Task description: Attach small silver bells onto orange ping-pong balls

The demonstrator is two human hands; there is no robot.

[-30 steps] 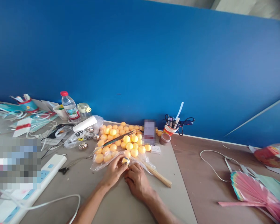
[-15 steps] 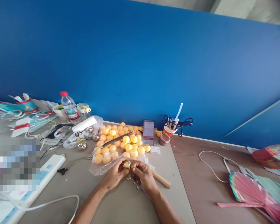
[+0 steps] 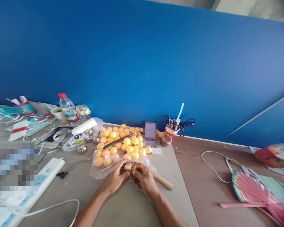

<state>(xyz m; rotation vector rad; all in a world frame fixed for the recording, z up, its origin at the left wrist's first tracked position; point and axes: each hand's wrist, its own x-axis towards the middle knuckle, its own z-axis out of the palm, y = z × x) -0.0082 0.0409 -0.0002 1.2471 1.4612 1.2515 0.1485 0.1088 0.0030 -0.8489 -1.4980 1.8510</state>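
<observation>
Head camera: the one view, worn on the person's head, looking forward and down from the table's (image 3: 132, 211) 6 o'clock side.
Blue partition (image 3: 142, 63): faced almost square on across 12 o'clock, beyond the table; its top edge slants down from 12 toward 2 o'clock.
Hands: left hand (image 3: 115, 178) and right hand (image 3: 144, 178) seen from above, between centre and 6 o'clock, nearer than the partition.
Table surface: taken in broadly, from 8 to 4 o'clock.

A blue partition (image 3: 132, 63) backs a grey tabletop (image 3: 123, 208) and, just beside it, a brown tabletop (image 3: 198, 189).
</observation>
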